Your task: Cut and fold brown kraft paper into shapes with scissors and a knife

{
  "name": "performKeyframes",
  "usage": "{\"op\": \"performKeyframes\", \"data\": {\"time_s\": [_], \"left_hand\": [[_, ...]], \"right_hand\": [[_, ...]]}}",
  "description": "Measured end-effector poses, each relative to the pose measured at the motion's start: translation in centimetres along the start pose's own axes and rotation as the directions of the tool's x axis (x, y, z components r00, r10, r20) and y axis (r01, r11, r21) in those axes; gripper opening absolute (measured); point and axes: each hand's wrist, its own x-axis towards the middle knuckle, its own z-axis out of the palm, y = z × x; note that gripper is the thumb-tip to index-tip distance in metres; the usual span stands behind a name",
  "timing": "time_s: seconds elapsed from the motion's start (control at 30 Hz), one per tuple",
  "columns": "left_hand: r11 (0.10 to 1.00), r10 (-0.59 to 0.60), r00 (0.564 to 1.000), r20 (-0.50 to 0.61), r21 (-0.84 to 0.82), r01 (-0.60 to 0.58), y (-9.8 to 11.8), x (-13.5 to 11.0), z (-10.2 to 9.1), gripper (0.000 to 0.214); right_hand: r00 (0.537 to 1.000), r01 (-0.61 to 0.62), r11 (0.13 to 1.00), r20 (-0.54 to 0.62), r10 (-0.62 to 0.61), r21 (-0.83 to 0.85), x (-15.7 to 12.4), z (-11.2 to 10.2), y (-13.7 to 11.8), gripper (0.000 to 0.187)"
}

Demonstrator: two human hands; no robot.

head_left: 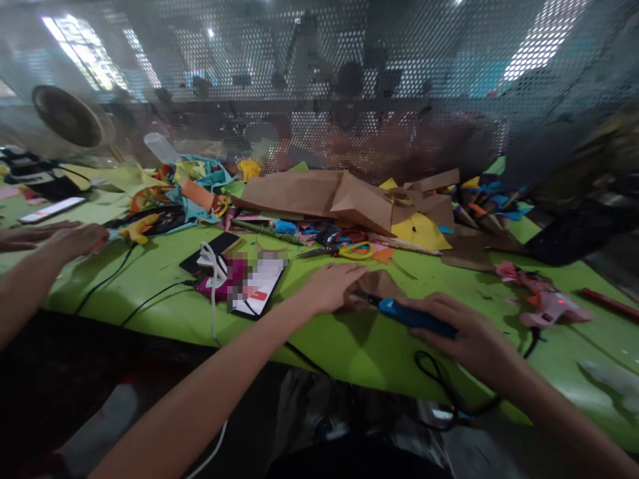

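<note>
Near the table's [369, 362] front edge, the right hand [464, 326] clasps the blue tool [412, 316] at the paper [384, 284]. The left hand [337, 285] touches the paper; whether it pinches, I cannot tell. It should steady, clear of the tip [368, 297].

The right hand [462, 326] is closed around the blue tool [395, 313], fingers over the top of its handle and thumb below; its forearm [554, 412] slants in from below and to the right of the tool. The left hand [332, 287] is back up, just left of the tool's tip, fingers stretched toward it; its forearm [210, 382] rises from the tool's lower left.
</note>
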Motion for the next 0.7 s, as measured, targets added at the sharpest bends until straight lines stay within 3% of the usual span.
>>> {"op": "performKeyframes", "data": {"time_s": [0.13, 0.23, 0.4, 0.47, 0.57, 0.63, 0.7], "left_hand": [[0.985, -0.163, 0.981, -0.105, 0.047, 0.169, 0.9, 0.0, -0.7, 0.068], [0.966, -0.248, 0.965, -0.084, 0.048, 0.253, 1.3, 0.0, -1.4, 0.068], [0.939, -0.305, 0.952, -0.037, -0.176, 0.294, 0.8, 0.3, -1.4, 0.049], [0.906, -0.333, 0.941, -0.065, -0.299, 0.300, 0.3, 0.5, -1.0, 0.042], [0.856, -0.356, 0.922, -0.155, -0.449, 0.255, -0.2, 0.8, -0.7, 0.032], [0.808, -0.355, 0.911, -0.212, -0.560, 0.184, -0.3, 1.2, -0.8, 0.024], [0.727, -0.357, 0.903, -0.239, -0.678, 0.108, -0.3, 1.5, -0.7, 0.021]], "right_hand": [[0.985, -0.092, 0.976, -0.161, 0.060, -0.200, 1.2, -1.3, 4.6, 0.042], [0.973, -0.182, 0.922, -0.200, 0.118, -0.341, 1.6, -1.2, 6.8, 0.044], [0.963, -0.186, 0.886, -0.257, 0.079, -0.424, 1.9, -1.0, 6.3, 0.042], [0.964, -0.128, 0.935, -0.264, 0.039, -0.330, 2.5, -1.0, 5.3, 0.040], [0.974, -0.080, 0.997, -0.216, 0.075, -0.012, 4.4, -0.7, 3.7, 0.041], [0.973, -0.111, 0.957, -0.165, 0.159, 0.267, 6.0, -0.3, 2.8, 0.046], [0.973, -0.138, 0.847, -0.092, 0.214, 0.513, 7.5, 0.2, 2.0, 0.051]]}}
